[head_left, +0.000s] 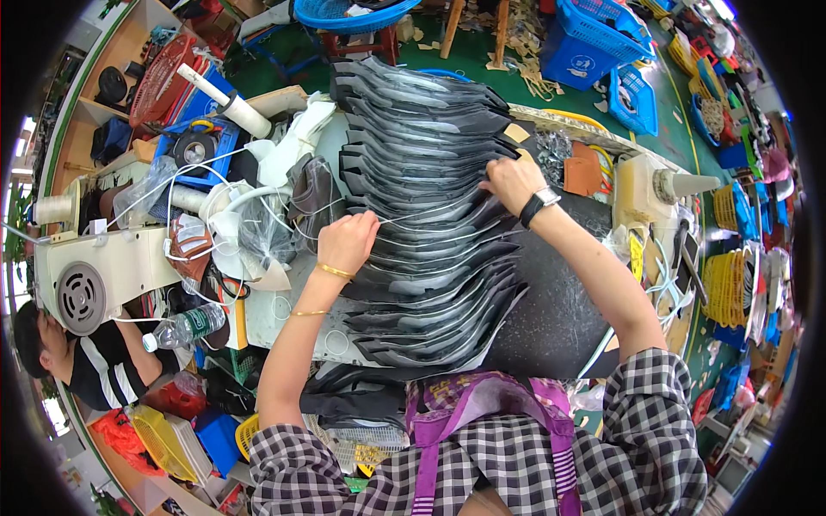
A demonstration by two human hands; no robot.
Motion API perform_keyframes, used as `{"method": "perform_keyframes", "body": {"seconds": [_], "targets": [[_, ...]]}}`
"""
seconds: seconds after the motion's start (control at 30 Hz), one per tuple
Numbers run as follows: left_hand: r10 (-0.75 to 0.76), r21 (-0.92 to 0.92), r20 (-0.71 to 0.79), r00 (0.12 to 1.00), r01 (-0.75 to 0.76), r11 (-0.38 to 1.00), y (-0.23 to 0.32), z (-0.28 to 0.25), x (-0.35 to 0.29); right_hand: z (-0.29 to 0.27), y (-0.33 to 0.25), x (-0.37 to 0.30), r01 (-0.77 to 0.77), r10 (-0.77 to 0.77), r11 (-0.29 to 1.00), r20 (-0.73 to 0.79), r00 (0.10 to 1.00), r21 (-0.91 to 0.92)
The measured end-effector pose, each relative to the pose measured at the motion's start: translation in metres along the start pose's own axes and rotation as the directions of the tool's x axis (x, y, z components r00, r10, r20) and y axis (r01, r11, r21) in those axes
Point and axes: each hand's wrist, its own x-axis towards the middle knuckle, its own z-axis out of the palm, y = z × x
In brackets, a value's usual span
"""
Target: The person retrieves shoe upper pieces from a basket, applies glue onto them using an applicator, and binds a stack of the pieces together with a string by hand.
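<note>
A long overlapping row of curved black pieces with grey faces (422,112) lies across the table in front of me, fanned from far to near. My left hand (347,243) is closed at the row's left side, pinching a thin white cord (413,216). That cord crosses over the pieces toward my right hand (514,182), whose fingers are pinched together at the row's right ends. The cord's end is hidden by those fingers. Beside the right hand, a small tan scrap (516,132) rests on the pieces.
A sewing machine (120,279) with white thread, a plastic bottle (185,327) and a blue basket (205,155) stand to the left. At the right are a pale oil container (644,193) and brown scraps (587,168). Another person (95,361) sits at far left.
</note>
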Motion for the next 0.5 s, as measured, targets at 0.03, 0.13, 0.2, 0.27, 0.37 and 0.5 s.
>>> {"method": "perform_keyframes", "body": {"seconds": [0.03,0.13,0.2,0.27,0.37,0.5], "targets": [[-0.006,-0.001,0.0,1.0,0.006,1.0,-0.001,0.001,0.005,-0.014,-0.005,0.0,-0.045,0.045,0.999,-0.06,0.997,0.001],[-0.022,0.026,0.027,0.999,0.022,0.999,-0.007,0.003,0.019,-0.016,-0.014,0.011,0.16,-0.122,0.981,-0.28,0.952,0.114],[0.0,0.079,0.057,0.998,-0.005,0.997,-0.01,0.002,0.026,-0.02,-0.032,0.014,0.354,-0.281,0.893,-0.269,0.921,0.279],[0.032,0.17,0.09,0.995,-0.047,0.984,-0.012,0.003,0.033,-0.027,-0.059,0.017,0.266,-0.258,0.92,-0.066,0.964,0.287],[0.055,0.226,0.077,0.996,-0.071,0.971,-0.016,0.001,0.043,-0.022,-0.089,0.017,0.283,-0.236,0.904,-0.179,0.955,0.319],[-0.047,0.177,0.132,0.99,0.023,0.984,-0.025,-0.006,0.047,-0.005,-0.112,0.026,0.341,-0.264,0.894,-0.273,0.925,0.289]]}}
